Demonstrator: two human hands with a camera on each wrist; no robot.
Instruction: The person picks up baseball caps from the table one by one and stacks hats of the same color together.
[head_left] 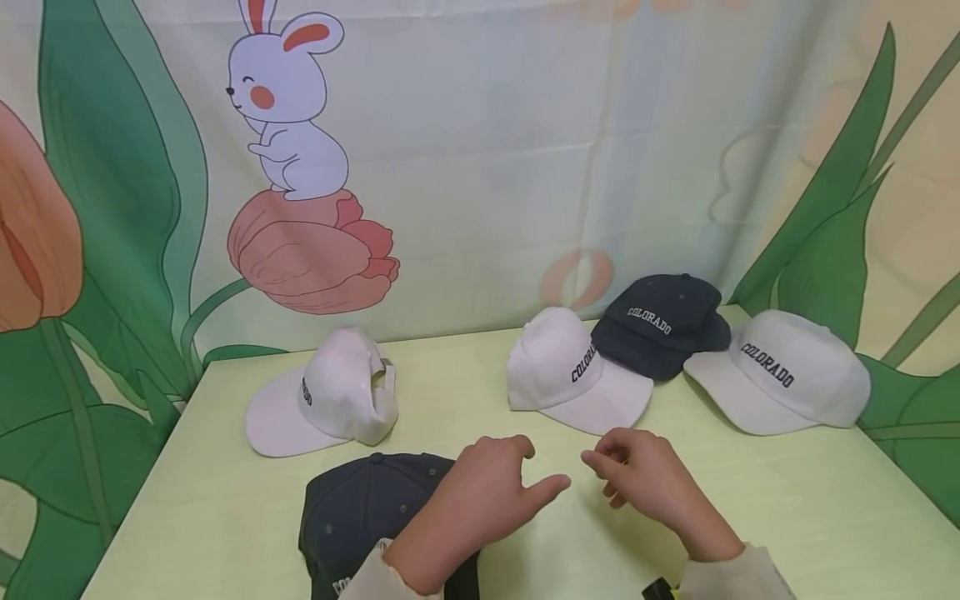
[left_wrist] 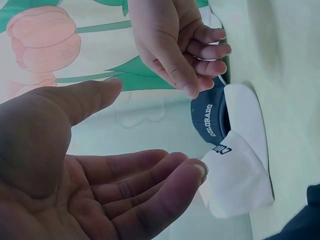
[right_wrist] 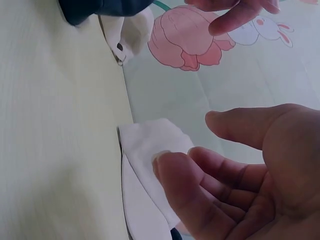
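Both hands are held above the middle of the table, palms facing each other with a gap between. The left hand (head_left: 491, 487) has loosely bent fingers and thumb apart, with nothing in it; its forearm passes over a dark navy cap (head_left: 367, 508). The right hand (head_left: 645, 479) also holds nothing, its fingers (right_wrist: 185, 190) relaxed and slightly bent. Just beyond the hands sits a white cap (head_left: 551, 367) lettered COLORADO, its brim toward the right hand. A second navy cap (head_left: 660, 321) stands behind that brim. Part of the near navy cap is hidden by the left arm and sleeve.
At the back left lies another white cap (head_left: 330, 396), brim to the left. One more white cap (head_left: 787, 371) sits at the right. A small black and yellow object (head_left: 660, 589) shows at the bottom edge. Behind the table (head_left: 450, 383) hangs a printed cloth (head_left: 465, 167).
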